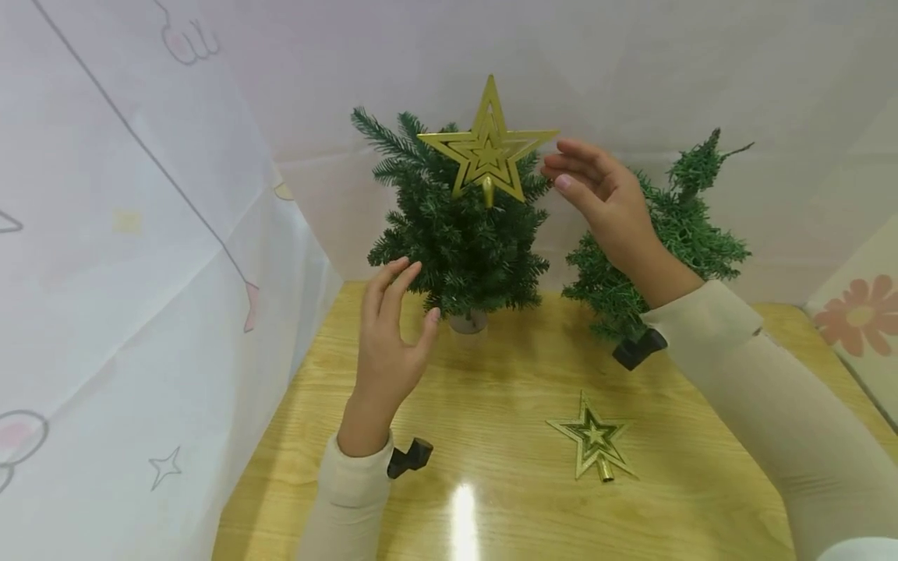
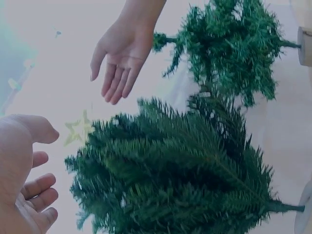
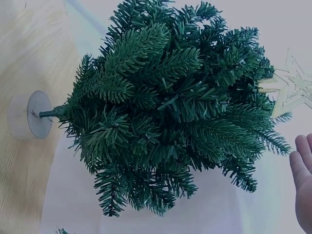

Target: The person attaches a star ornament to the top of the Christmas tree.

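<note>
In the upper middle of the head view we see a gold star (image 1: 488,158) upright at the crown of the fuller green tree (image 1: 470,249), its short stem pointing down among the needles. To the right of the star we have the right hand (image 1: 606,206), its fingers extended and loosely spread, the tips near the star's right-hand point; in the left wrist view we see its palm and fingers apart from the star. Our left hand (image 1: 393,335) is at the centre left, thumb and fingers spread with a wide gap between them, just beside the tree's lower left branches. Under that tree we make out a pale round base (image 1: 468,326) on the wooden surface (image 1: 505,374). A second gold star (image 1: 594,436) lies on the surface at the lower right of centre, its stem toward the bottom of the frame. Farther right we find a thinner green tree (image 1: 694,226), partly hidden by the right forearm. Behind everything we see a pale backdrop (image 1: 701,70), with a pink flower print (image 1: 859,315) at the right edge.
</note>
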Available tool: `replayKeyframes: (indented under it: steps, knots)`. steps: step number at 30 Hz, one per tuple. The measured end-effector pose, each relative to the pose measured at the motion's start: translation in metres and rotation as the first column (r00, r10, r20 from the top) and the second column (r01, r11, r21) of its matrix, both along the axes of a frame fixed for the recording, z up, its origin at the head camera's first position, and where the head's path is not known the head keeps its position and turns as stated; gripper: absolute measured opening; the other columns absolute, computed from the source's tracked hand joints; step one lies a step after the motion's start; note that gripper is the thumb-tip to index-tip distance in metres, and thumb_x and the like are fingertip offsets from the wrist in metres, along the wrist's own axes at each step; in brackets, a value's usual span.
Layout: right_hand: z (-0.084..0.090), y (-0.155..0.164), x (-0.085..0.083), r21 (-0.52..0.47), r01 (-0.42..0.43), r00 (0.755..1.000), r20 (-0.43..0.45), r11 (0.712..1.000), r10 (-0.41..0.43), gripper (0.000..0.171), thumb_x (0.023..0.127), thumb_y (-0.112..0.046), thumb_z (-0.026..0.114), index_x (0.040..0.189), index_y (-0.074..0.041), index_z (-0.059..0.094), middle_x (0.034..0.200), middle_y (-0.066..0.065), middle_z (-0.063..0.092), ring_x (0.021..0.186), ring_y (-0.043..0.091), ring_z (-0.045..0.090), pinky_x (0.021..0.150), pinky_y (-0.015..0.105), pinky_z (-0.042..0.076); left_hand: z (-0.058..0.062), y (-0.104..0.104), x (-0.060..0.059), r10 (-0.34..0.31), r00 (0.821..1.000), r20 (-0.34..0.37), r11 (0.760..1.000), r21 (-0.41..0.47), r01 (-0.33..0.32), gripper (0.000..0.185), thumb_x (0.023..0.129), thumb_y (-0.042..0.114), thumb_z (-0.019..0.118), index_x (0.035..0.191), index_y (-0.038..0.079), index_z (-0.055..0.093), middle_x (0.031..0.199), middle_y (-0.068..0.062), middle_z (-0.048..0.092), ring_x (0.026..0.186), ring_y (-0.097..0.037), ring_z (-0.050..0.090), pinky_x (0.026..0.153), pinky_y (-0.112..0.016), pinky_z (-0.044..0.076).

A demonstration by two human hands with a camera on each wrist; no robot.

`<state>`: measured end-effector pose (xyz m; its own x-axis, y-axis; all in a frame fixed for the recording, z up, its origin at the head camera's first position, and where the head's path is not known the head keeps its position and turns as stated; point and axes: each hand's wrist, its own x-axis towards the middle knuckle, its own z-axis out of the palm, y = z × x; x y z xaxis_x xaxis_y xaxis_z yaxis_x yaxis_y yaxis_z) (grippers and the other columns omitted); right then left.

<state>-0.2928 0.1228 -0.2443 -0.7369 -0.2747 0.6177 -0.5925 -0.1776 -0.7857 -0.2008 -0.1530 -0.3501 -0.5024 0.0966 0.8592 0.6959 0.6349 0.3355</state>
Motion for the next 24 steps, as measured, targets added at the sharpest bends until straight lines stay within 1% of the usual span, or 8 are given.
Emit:
replayKeyframes:
  steps: [3,6,10,14,16,18,21,24]
  knots:
    - [-0.001,0.003,0.004,0.014,0.014,1.000,-0.014,1.000,-0.014,0.043,0.089,-0.006,0.055,0.131,-0.005,0.045,0.127,0.021,0.047,0.118,0.027,0.046,0.099,0.030,0.036,0.004,0.008,0.005,-0.046,0.999,-0.022,0.999,-0.010,0.046,0.055,0.083,0.015,0.062,0.134,0.008,0.043,0.137,-0.011,0.036,0.127,-0.024,0.032,0.101,-0.040,0.030]
    - [-0.003,0.006,0.008,0.042,0.044,0.998,-0.037,0.998,-0.042,0.043,0.089,-0.006,0.056,0.131,-0.007,0.045,0.127,0.018,0.048,0.119,0.027,0.045,0.098,0.030,0.036,0.004,0.019,0.012,-0.109,0.994,-0.026,0.994,-0.025,0.109,0.053,0.085,0.019,0.059,0.134,0.008,0.042,0.136,-0.011,0.037,0.125,-0.024,0.035,0.100,-0.039,0.032]
    - [-0.006,0.012,0.019,0.060,0.069,0.996,-0.056,0.996,-0.066,0.043,0.089,-0.005,0.055,0.132,-0.006,0.045,0.127,0.019,0.047,0.119,0.027,0.045,0.097,0.029,0.037,-0.003,0.035,0.017,-0.223,0.975,-0.006,0.974,-0.049,0.223,0.051,0.088,0.022,0.056,0.134,0.008,0.041,0.136,-0.011,0.038,0.124,-0.025,0.036,0.099,-0.038,0.035]
    - [-0.008,0.015,0.034,0.043,0.049,0.998,-0.045,0.998,-0.047,0.043,0.090,-0.002,0.052,0.132,-0.004,0.043,0.128,0.021,0.045,0.121,0.029,0.043,0.097,0.028,0.037,-0.011,0.049,0.018,-0.297,0.954,0.044,0.951,-0.077,0.300,0.052,0.088,0.024,0.056,0.135,0.008,0.040,0.137,-0.009,0.036,0.124,-0.022,0.037,0.096,-0.033,0.038]
    - [-0.010,0.015,0.041,0.045,0.041,0.998,-0.038,0.998,-0.039,0.043,0.090,-0.001,0.052,0.132,-0.004,0.043,0.129,0.022,0.044,0.122,0.029,0.042,0.096,0.027,0.038,-0.015,0.054,0.018,-0.314,0.947,0.069,0.944,-0.087,0.319,0.053,0.088,0.024,0.056,0.135,0.008,0.039,0.137,-0.008,0.036,0.124,-0.021,0.037,0.096,-0.032,0.038]
    - [-0.013,0.016,0.047,0.054,0.038,0.999,-0.033,0.998,-0.037,0.044,0.090,-0.001,0.051,0.133,-0.004,0.042,0.130,0.022,0.043,0.122,0.030,0.041,0.096,0.027,0.038,-0.019,0.057,0.017,-0.316,0.944,0.093,0.941,-0.097,0.325,0.054,0.088,0.024,0.056,0.136,0.008,0.038,0.137,-0.008,0.036,0.125,-0.020,0.037,0.096,-0.031,0.038]
    - [-0.017,0.018,0.053,0.085,0.053,0.998,-0.032,0.995,-0.050,0.045,0.090,-0.001,0.051,0.134,-0.005,0.042,0.131,0.021,0.043,0.122,0.030,0.041,0.095,0.025,0.039,-0.025,0.060,0.015,-0.301,0.943,0.139,0.942,-0.107,0.317,0.056,0.088,0.026,0.055,0.138,0.011,0.035,0.138,-0.006,0.035,0.126,-0.018,0.035,0.098,-0.032,0.036]
    - [-0.023,0.021,0.058,0.097,0.058,0.998,-0.032,0.994,-0.055,0.045,0.090,0.000,0.051,0.134,-0.005,0.041,0.131,0.021,0.043,0.123,0.030,0.040,0.094,0.025,0.040,-0.032,0.063,0.013,-0.276,0.942,0.193,0.946,-0.118,0.301,0.059,0.088,0.028,0.055,0.140,0.015,0.032,0.140,-0.001,0.033,0.126,-0.015,0.034,0.098,-0.032,0.037]
